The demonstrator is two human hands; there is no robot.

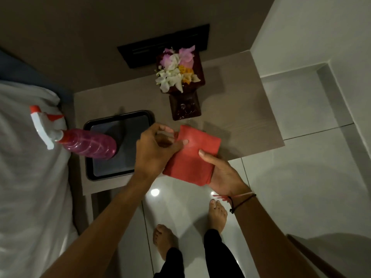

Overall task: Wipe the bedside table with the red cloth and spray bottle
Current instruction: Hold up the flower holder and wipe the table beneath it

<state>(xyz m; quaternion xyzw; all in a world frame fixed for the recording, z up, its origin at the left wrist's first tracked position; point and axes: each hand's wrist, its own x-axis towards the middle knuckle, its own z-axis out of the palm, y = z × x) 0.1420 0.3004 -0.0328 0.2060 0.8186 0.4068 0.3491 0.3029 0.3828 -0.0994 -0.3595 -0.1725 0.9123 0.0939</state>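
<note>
A folded red cloth (pixel 193 155) is held between both hands over the front edge of the beige bedside table (pixel 236 109). My left hand (pixel 154 147) pinches the cloth's upper left edge with thumb and fingers. Under the cloth's lower right side lies my right hand (pixel 222 173), palm up, thumb on top. A spray bottle (pixel 84 144) with pink liquid and a white and red trigger head stands on a dark tray (pixel 118 145) at the table's left end.
A dark wooden vase with white, pink and yellow flowers (pixel 178 77) stands at the table's back middle. A black wall panel (pixel 164 45) is behind it. A white bed (pixel 28 157) is at the left. My bare feet stand on glossy white floor tiles (pixel 301 187).
</note>
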